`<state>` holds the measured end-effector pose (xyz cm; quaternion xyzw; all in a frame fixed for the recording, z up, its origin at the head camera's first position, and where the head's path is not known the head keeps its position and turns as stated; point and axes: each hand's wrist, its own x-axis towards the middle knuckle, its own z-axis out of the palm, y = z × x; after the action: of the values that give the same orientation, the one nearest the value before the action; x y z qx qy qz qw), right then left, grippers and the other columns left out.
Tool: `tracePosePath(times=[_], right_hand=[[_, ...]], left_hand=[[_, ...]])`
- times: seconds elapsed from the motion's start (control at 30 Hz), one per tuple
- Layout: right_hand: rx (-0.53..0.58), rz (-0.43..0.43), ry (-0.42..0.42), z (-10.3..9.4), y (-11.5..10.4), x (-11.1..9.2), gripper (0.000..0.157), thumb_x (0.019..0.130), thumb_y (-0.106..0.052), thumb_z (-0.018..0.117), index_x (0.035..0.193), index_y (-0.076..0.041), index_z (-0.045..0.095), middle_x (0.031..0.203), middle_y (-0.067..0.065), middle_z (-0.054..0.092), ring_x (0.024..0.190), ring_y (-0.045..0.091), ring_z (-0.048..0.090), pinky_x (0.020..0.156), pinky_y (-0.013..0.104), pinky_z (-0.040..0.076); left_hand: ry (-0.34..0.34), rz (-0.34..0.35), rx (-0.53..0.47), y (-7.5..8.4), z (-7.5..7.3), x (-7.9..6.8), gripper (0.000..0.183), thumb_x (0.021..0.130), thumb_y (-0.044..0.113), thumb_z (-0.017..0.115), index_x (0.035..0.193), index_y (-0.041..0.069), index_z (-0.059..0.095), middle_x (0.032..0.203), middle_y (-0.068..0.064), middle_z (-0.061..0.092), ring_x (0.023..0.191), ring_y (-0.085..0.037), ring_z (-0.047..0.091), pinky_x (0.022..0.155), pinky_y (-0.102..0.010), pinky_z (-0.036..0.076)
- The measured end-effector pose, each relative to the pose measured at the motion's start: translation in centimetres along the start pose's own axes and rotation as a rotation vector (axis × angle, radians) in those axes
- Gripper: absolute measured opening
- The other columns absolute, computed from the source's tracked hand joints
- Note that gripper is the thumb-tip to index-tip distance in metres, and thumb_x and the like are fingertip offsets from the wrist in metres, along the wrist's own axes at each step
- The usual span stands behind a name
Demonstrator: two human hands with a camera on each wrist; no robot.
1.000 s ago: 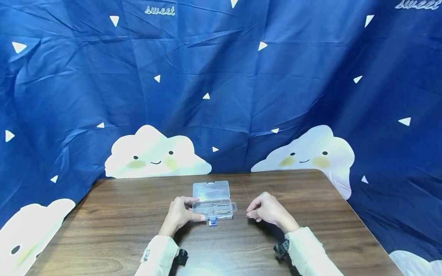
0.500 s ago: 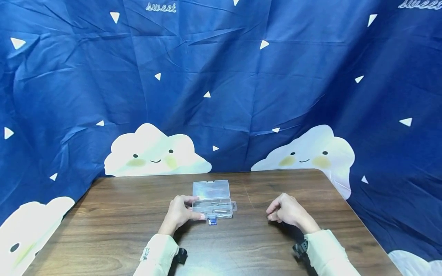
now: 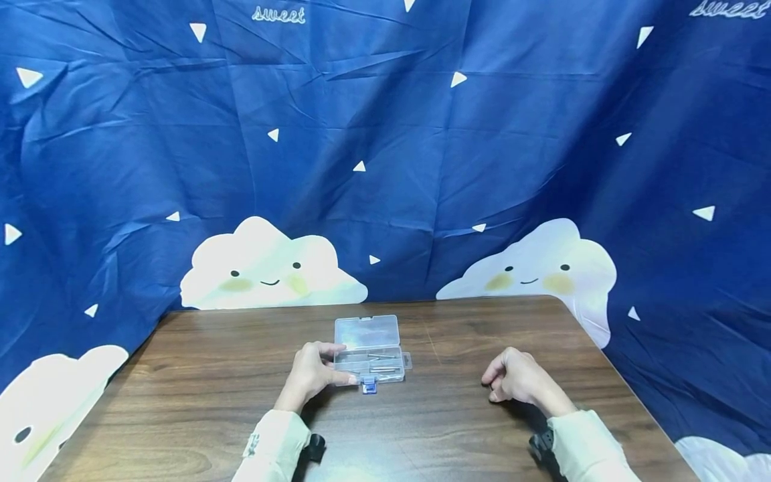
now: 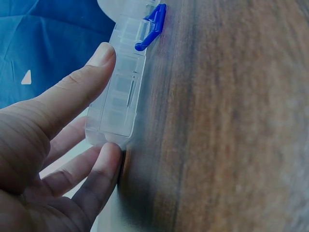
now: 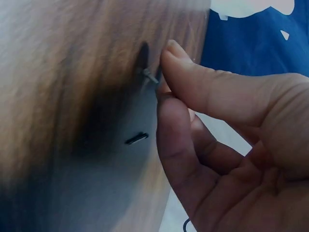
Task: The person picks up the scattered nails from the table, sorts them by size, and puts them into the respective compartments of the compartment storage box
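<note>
A clear plastic box (image 3: 381, 370) lies on the wooden table with its lid (image 3: 367, 332) flipped back and a blue latch (image 4: 153, 30) hanging at the front. Slim metal pieces (image 3: 383, 369) lie in its compartments. My left hand (image 3: 310, 375) holds the box's left end, thumb on the front wall and fingers around the end. Well to the right of the box, my right hand (image 3: 521, 380) is low over the table, thumb and forefinger together on a small metal screw (image 5: 150, 76) that sticks out from the fingertips. A small dark piece (image 5: 137, 138) shows below the screw.
A clear hanging tab (image 3: 407, 361) juts from the box's right side. Behind the table (image 3: 434, 428) hangs a blue cloth (image 3: 397, 167) with white clouds and triangles. Each wrist wears a black camera strap (image 3: 542, 442).
My right hand has moved right, away from the box, and slightly nearer, fingertips still together. My left hand and the box stay where they were.
</note>
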<state>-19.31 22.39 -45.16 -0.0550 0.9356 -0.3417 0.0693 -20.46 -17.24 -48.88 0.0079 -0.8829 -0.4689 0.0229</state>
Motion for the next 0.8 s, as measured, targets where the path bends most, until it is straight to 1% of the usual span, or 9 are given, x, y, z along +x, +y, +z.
tracePosePath(times=[0.17,0.27,0.47,0.53,0.67,0.7,0.8], right_hand=[[-0.060,-0.012,0.022,0.10,0.38,-0.09,0.034,0.054,0.010,0.092,0.073,-0.014,0.075,0.060,-0.002,0.060,0.059,0.013,0.056,0.059,0.030,0.049],[-0.097,-0.036,0.031,0.14,0.58,-0.05,0.034,0.054,0.008,0.093,0.072,-0.015,0.074,0.060,-0.003,0.060,0.059,0.013,0.055,0.061,0.031,0.048],[-0.165,-0.094,0.013,-0.15,0.37,0.15,0.034,0.055,0.003,0.094,0.069,-0.015,0.068,0.059,-0.004,0.059,0.057,0.012,0.054,0.063,0.033,0.048],[-0.176,-0.096,0.006,-0.27,0.29,0.17,0.035,0.055,0.003,0.094,0.067,-0.014,0.066,0.058,-0.005,0.059,0.057,0.012,0.054,0.063,0.033,0.048],[-0.153,-0.055,0.002,-0.49,0.35,0.08,0.036,0.055,0.000,0.094,0.066,-0.012,0.062,0.055,-0.004,0.056,0.052,0.014,0.056,0.059,0.033,0.048],[-0.132,-0.041,-0.002,-0.54,0.44,0.05,0.036,0.056,0.000,0.094,0.065,-0.011,0.061,0.055,-0.003,0.056,0.050,0.015,0.057,0.057,0.033,0.048],[-0.033,-0.028,-0.030,-0.79,0.85,-0.04,0.030,0.064,0.006,0.085,0.063,-0.008,0.059,0.055,-0.001,0.061,0.049,0.018,0.061,0.051,0.033,0.051]], left_hand=[[-0.002,0.007,0.010,-0.05,0.01,0.01,0.066,0.051,0.016,0.102,0.112,0.007,0.077,0.099,-0.011,0.066,0.075,-0.017,0.060,0.064,-0.030,0.051],[-0.007,0.015,0.005,-0.08,0.01,0.01,0.066,0.051,0.016,0.102,0.111,0.007,0.077,0.097,-0.011,0.067,0.075,-0.016,0.061,0.064,-0.030,0.052],[0.000,0.019,-0.003,-0.10,-0.12,0.04,0.066,0.051,0.015,0.101,0.112,0.005,0.077,0.098,-0.011,0.066,0.075,-0.016,0.061,0.063,-0.030,0.052],[-0.001,0.015,-0.004,-0.14,-0.11,0.02,0.066,0.052,0.015,0.101,0.112,0.005,0.077,0.098,-0.011,0.066,0.075,-0.016,0.061,0.063,-0.029,0.052],[-0.009,0.018,-0.001,-0.22,-0.04,0.00,0.067,0.052,0.016,0.102,0.112,0.005,0.076,0.097,-0.011,0.064,0.075,-0.017,0.060,0.063,-0.029,0.051],[-0.009,0.018,-0.002,-0.25,-0.03,0.01,0.066,0.051,0.015,0.102,0.112,0.005,0.076,0.097,-0.011,0.064,0.075,-0.017,0.060,0.063,-0.029,0.051],[-0.006,0.025,-0.005,-0.31,0.06,0.00,0.066,0.051,0.015,0.101,0.111,0.005,0.077,0.097,-0.012,0.065,0.075,-0.017,0.060,0.064,-0.030,0.052]])
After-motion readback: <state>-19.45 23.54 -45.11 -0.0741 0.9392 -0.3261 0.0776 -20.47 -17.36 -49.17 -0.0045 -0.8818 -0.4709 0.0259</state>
